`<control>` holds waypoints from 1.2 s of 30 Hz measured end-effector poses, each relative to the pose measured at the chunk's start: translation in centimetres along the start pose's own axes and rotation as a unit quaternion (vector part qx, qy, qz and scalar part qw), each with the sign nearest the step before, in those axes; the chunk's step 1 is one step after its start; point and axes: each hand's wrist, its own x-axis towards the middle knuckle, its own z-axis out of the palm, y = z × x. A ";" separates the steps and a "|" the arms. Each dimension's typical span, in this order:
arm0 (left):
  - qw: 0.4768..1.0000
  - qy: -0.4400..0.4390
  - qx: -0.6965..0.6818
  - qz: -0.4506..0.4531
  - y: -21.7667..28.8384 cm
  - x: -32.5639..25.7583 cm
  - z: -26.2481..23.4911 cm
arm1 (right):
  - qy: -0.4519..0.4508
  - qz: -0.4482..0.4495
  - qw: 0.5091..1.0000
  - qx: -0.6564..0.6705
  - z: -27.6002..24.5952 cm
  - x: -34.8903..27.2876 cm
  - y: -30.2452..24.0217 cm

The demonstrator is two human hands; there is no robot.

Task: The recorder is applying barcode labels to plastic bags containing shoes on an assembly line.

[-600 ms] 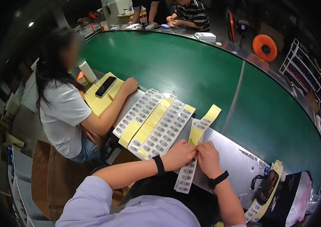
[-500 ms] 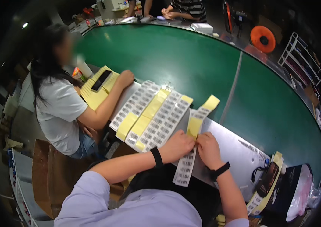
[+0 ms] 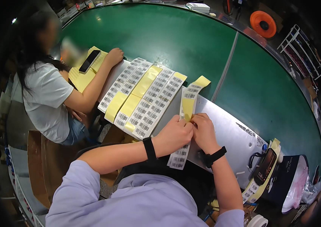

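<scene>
While a person in a pale lavender top works at a long green surface (image 3: pixel 160 34) with a silver metal edge (image 3: pixel 230 138), the left hand (image 3: pixel 173 135) and right hand (image 3: pixel 204 131) meet over a narrow paper strip of white barcode labels on yellow backing (image 3: pixel 189 96). The fingers of both hands are pinched on the strip near its middle, the two grips side by side. The strip's near end hangs past the metal edge toward the wearer's lap; its far end, showing bare yellow, reaches over the green. Each wrist bears a black band (image 3: pixel 149 149).

Just to the left of the strip, broad white sheets of black barcodes with yellow stripes (image 3: pixel 154 100) lie across the edge. At near right, a black smartphone with a lit screen (image 3: pixel 265 166) rests on more yellow-backed labels (image 3: pixel 252 189).

Farther left, a co-worker in a white T-shirt (image 3: pixel 46 100) sits with one forearm along yellow sheets (image 3: pixel 80 80) topped by a dark phone (image 3: pixel 90 61). An orange round fan (image 3: pixel 262 24) stands at far right.
</scene>
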 end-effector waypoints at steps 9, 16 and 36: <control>0.998 0.004 0.020 0.056 0.3 -0.2 -0.1 | 0.003 0.052 0.997 0.052 0.2 0.2 0.8; 0.999 0.001 -0.045 -0.001 1.6 -0.4 0.5 | 0.008 0.057 0.995 0.080 0.1 0.0 0.7; 0.998 -0.053 -0.009 -0.018 4.5 -0.5 2.0 | -0.158 0.063 0.985 -0.018 -1.6 2.3 1.7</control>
